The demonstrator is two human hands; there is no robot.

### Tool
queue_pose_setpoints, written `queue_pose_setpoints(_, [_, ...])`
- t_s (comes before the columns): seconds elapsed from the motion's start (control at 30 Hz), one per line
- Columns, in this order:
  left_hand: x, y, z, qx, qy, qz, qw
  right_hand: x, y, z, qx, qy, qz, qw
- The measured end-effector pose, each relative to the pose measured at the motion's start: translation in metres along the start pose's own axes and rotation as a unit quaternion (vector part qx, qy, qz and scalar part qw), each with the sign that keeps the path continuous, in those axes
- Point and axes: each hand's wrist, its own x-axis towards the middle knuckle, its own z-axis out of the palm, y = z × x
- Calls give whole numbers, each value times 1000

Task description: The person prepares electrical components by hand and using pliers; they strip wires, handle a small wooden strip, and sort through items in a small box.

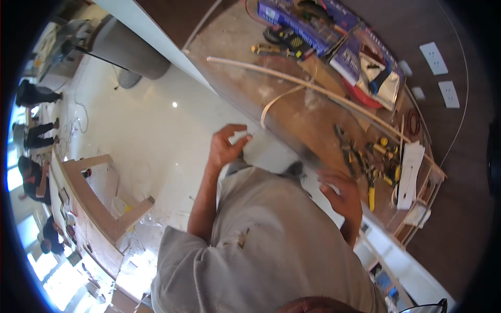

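Note:
My left hand (pixel 228 147) is raised over the pale floor, off the counter's edge. Its thumb and forefinger come together in a pinch around a small thin thing that I cannot make out. At the counter's near edge hovers my right hand (pixel 342 194), slightly blurred, with thumb and fingers apart and nothing visible between them. Beside it on the brown countertop (pixel 297 117) lie pliers with yellow handles (pixel 371 197) and several other hand tools (pixel 383 151). A long thin wooden strip (pixel 292 79) runs across the countertop, with a bent pale strip (pixel 276 100) touching it.
Purple boxes (pixel 300 32) with tools stand at the counter's far side. A white slotted plate (pixel 410 177) lies at right, below wall sockets (pixel 433 58). A wooden frame (pixel 99 203) stands on the floor at left, with several people working beyond. A grey cylinder (pixel 130 47) stands behind.

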Motion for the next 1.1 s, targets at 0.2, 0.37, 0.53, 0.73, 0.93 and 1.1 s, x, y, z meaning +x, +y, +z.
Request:
queue_pose_setpoints(0.2, [43,-57,-16,-10,-86,-53,995,33,-13,78,10,-20,95,995])
queue_pose_setpoints(0.37, [62,-41,35,0,-156,83,984,33,-20,109,41,-14,129,991])
queue_pose_setpoints(0.53, [55,-33,49,4,-212,91,973,52,-20,113,9,-27,111,993])
queue_pose_setpoints(0.73, [59,29,-7,-77,-281,-28,956,99,-15,90,19,-19,70,997])
queue_pose_setpoints(0.93, [63,57,-26,43,-209,-49,976,154,-9,51,30,36,18,999])
queue_pose_setpoints(1.1, [73,78,-37,69,-62,36,995,178,-2,10,70,120,-18,990])
